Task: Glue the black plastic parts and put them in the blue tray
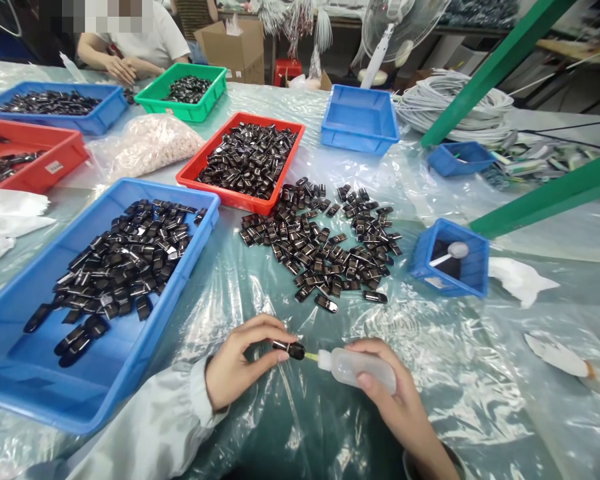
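Note:
Between the thumb and fingers of my left hand (pixel 247 357) is a small glossy black plastic casing (pixel 291 349). My right hand (pixel 387 383) is closed around a translucent white squeeze bottle (pixel 363 370), tilted so its narrow yellowish nozzle (pixel 311 357) points left. The nozzle's tip meets or nearly meets the right end of the casing; I cannot tell which. Just beyond my hands, a loose pile of similar black casings (pixel 330 257) lies on the plastic-covered table. Left of my left hand stands a large blue tray (pixel 180 280) holding many more casings.
A red tray (pixel 180 179) full of casings stands behind the pile. A small blue bin (pixel 453 287) with a white spoon (pixel 459 250) is at right. Green posts (pixel 545 193) slant in from the right. Across the table sits a person (pixel 155 40) near a green tray (pixel 200 110).

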Motion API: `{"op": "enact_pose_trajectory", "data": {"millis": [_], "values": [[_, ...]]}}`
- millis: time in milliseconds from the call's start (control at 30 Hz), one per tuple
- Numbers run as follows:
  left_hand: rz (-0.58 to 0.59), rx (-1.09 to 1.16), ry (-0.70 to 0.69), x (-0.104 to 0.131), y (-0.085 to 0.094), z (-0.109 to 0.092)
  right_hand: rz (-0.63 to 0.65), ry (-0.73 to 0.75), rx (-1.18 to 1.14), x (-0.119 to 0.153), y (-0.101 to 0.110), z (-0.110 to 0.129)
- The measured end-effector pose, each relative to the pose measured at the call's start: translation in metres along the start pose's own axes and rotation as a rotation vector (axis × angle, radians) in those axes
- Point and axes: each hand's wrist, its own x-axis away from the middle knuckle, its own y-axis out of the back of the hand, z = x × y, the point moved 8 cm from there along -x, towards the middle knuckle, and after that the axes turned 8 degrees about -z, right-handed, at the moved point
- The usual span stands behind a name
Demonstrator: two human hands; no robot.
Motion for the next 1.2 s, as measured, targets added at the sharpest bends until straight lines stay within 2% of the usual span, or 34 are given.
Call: {"op": "enact_pose_trajectory", "data": {"millis": [100, 200, 300, 400, 633, 767, 800, 833, 900, 1000, 1067, 1133, 1200], "values": [[-0.015, 0.019, 0.009, -0.001, 0.001, 0.002, -0.023, -0.009, -0.006, 0.002, 0.004, -0.001], [-0.112, 0.023, 0.069, -0.002, 0.010, 0.012, -0.086, -0.039, 0.008, 0.006, 0.013, -0.009], [-0.229, 0.015, 0.154, -0.003, 0.020, 0.023, -0.205, -0.134, 0.036, 0.008, 0.030, -0.027], [-0.254, 0.020, 0.191, -0.004, 0.023, 0.026, -0.326, -0.186, 0.018, 0.005, 0.044, -0.038], [-0.271, -0.005, 0.232, -0.004, 0.024, 0.027, -0.369, -0.024, 0.051, -0.011, 0.039, -0.027], [-0.284, -0.012, 0.280, 0.000, 0.024, 0.032, -0.630, 0.204, 0.143, 0.014, 0.054, -0.004], [-0.285, -0.010, 0.289, 0.000, 0.023, 0.033, -0.657, 0.261, 0.178, 0.021, 0.054, 0.004], [-0.285, -0.006, 0.295, 0.001, 0.023, 0.034, -0.640, 0.301, 0.218, 0.024, 0.049, 0.011], [-0.287, 0.002, 0.297, 0.001, 0.021, 0.034, -0.487, 0.317, 0.299, 0.022, 0.026, 0.020], [-0.299, 0.016, 0.277, 0.000, 0.021, 0.031, -0.213, 0.284, 0.362, 0.000, -0.024, 0.026], [-0.311, 0.021, 0.260, -0.002, 0.022, 0.030, -0.082, 0.284, 0.385, -0.022, -0.055, 0.028], [-0.322, 0.023, 0.249, -0.004, 0.024, 0.030, -0.008, 0.285, 0.417, -0.043, -0.078, 0.027], [-0.328, 0.024, 0.241, -0.005, 0.025, 0.031, 0.036, 0.271, 0.431, -0.059, -0.092, 0.024]]}}
